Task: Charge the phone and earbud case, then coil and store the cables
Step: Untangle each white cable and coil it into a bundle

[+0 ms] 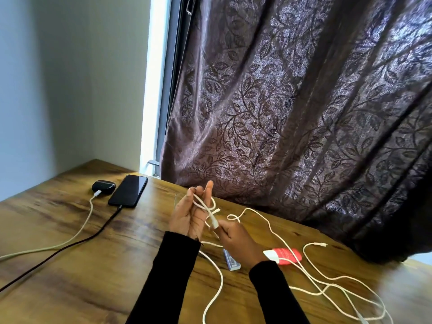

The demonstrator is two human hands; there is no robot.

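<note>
earbud case [103,185]: far left on the wooden table [70,265], a white cable [77,232] plugged into its near end; i judge this charging step done.
phone [128,190]: just right of the case, face up and dark, a black cable [93,235] in its bottom port; also set to charge, as far as i can see.
left hand [189,213]: raised above the table, palm turned to me, fingers mostly straight with a loop of a spare white cable [218,291] laid round them; i read it as a former for the coil.
right hand [236,239]: just beside the left, fingers curled, pinching that cable near its plug.
progress: i judge coiling only begun; one loop made, most of the cable loose, storing not yet done.
small box [232,263]: on the table under my right wrist, partly hidden.
red pouch [286,256]: right of the hands, lying among the slack.
loose cable run [327,284]: sprawls in crossing loops to the right edge; i expect it could snag the pouch when drawn in.
curtain [304,101]: hangs behind the table's far edge.
</note>
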